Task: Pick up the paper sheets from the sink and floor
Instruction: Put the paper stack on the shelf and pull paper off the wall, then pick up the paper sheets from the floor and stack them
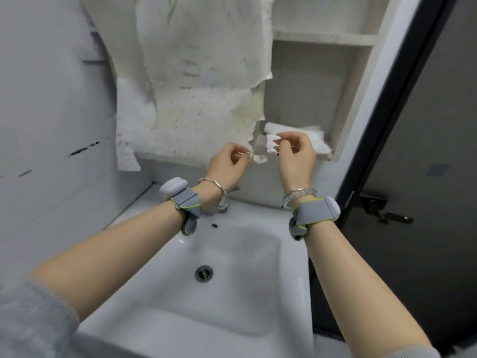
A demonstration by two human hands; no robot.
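2 hands are raised over the sink (247,257). The left hand (228,165) and right hand (296,155) are apart, each with thumb and forefinger pinched; I cannot tell whether they grip anything. Paper sheets (313,142) lie stacked in the shelf (309,86) just behind the right hand.

Both bare forearms reach forward. The left hand (228,164) and right hand (296,156) are raised side by side, apart, fingers curled, thumbs meeting fingertips.
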